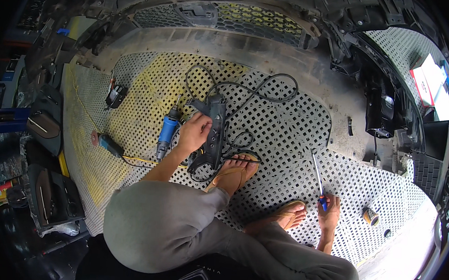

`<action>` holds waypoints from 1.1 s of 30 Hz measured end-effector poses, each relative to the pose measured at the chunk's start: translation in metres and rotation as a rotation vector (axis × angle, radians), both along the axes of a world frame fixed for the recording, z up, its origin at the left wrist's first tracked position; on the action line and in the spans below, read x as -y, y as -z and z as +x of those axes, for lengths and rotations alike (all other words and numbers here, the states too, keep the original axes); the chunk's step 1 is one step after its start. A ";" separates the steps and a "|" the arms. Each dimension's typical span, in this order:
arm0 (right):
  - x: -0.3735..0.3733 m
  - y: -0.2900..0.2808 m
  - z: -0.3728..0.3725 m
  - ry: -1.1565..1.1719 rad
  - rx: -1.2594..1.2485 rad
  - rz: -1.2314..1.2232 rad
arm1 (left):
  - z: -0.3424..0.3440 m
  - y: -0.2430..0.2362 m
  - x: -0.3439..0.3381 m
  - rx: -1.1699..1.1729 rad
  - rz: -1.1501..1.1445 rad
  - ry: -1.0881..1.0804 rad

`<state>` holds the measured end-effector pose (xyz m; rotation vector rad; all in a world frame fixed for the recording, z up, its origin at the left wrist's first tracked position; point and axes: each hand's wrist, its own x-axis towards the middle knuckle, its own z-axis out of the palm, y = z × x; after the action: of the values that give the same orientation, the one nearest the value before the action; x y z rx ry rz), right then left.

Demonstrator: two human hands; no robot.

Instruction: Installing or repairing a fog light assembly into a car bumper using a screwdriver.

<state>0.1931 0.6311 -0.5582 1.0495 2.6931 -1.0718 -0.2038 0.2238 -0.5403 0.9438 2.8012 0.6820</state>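
My left hand (pixel 195 132) is closed at the edge of a long black plastic part (pixel 215 131), fingers curled against its left side. The part stands beside my left foot, and a black cable (pixel 259 93) loops around and behind it. In my right hand (pixel 329 214), low on the right, is a screwdriver (pixel 323 201) with a blue handle. Its long metal shaft points away from me, over the perforated floor mat (pixel 282 128). A blue power tool (pixel 167 132) with a bit lies just left of my left hand.
A large dark bumper (pixel 190 39) with mesh curves around the far side. At left lie an angle grinder (pixel 107 145) with a yellow cord and a small black part (pixel 115 96). A small can (pixel 370 217) lies at right. My sandaled feet (pixel 238 169) are between my hands.
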 end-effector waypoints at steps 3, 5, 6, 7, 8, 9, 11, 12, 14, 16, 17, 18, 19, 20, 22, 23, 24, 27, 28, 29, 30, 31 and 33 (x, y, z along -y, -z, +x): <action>0.004 -0.001 -0.002 -0.043 0.009 0.090 | 0.005 -0.026 -0.014 0.675 0.595 -0.394; 0.007 -0.006 -0.006 -0.089 0.044 0.186 | 0.011 -0.048 -0.028 1.298 1.069 -0.620; 0.010 -0.012 -0.009 -0.101 0.023 0.192 | 0.014 -0.057 -0.038 1.298 1.053 -0.629; 0.015 -0.018 -0.014 -0.064 -0.081 0.113 | 0.014 -0.065 -0.049 1.394 1.107 -0.581; 0.021 -0.026 -0.021 -0.012 -0.168 0.052 | 0.014 -0.073 -0.062 1.491 1.162 -0.518; 0.023 -0.038 -0.025 -0.027 -0.162 -0.076 | 0.013 -0.081 -0.073 1.530 1.156 -0.469; 0.037 -0.063 -0.040 -0.018 -0.222 -0.244 | 0.014 -0.094 -0.099 1.529 1.130 -0.403; 0.043 -0.076 -0.050 0.014 -0.227 -0.348 | 0.014 -0.100 -0.111 1.529 1.124 -0.299; 0.050 -0.100 -0.068 -0.083 -0.226 -0.422 | 0.014 -0.111 -0.133 1.538 1.116 -0.248; 0.051 -0.116 -0.086 -0.192 -0.296 -0.455 | 0.016 -0.119 -0.153 1.475 1.105 -0.182; 0.053 -0.122 -0.092 -0.187 -0.309 -0.453 | 0.015 -0.122 -0.161 1.456 1.097 -0.134; 0.053 -0.126 -0.097 -0.171 -0.305 -0.455 | 0.016 -0.125 -0.168 1.456 1.093 -0.116; 0.053 -0.129 -0.099 -0.148 -0.319 -0.454 | 0.017 -0.127 -0.173 1.451 1.108 -0.069; 0.053 -0.131 -0.101 -0.148 -0.345 -0.444 | 0.020 -0.127 -0.177 1.451 1.121 -0.025; 0.054 -0.133 -0.100 -0.111 -0.287 -0.453 | 0.024 -0.126 -0.185 1.476 1.121 -0.031; 0.055 -0.133 -0.100 -0.097 -0.280 -0.452 | 0.025 -0.125 -0.189 1.491 1.145 -0.029; 0.055 -0.133 -0.098 -0.105 -0.302 -0.439 | 0.025 -0.124 -0.192 1.500 1.173 -0.028; 0.058 -0.133 -0.096 -0.087 -0.341 -0.419 | 0.026 -0.122 -0.199 1.556 1.223 -0.034; 0.058 -0.134 -0.096 -0.085 -0.324 -0.418 | 0.026 -0.122 -0.201 1.587 1.247 -0.042; 0.058 -0.135 -0.095 -0.066 -0.289 -0.423 | 0.025 -0.122 -0.202 1.588 1.248 -0.037; 0.058 -0.136 -0.095 -0.078 -0.303 -0.415 | 0.025 -0.122 -0.204 1.608 1.256 -0.036; 0.058 -0.137 -0.095 -0.067 -0.296 -0.420 | 0.025 -0.123 -0.205 1.630 1.260 -0.041; 0.057 -0.138 -0.095 -0.056 -0.287 -0.425 | 0.025 -0.123 -0.207 1.627 1.259 -0.020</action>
<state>0.0983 0.5741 -0.4199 0.7909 2.4880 -1.7978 -0.1784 0.4308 -0.4171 0.0700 0.7883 1.9697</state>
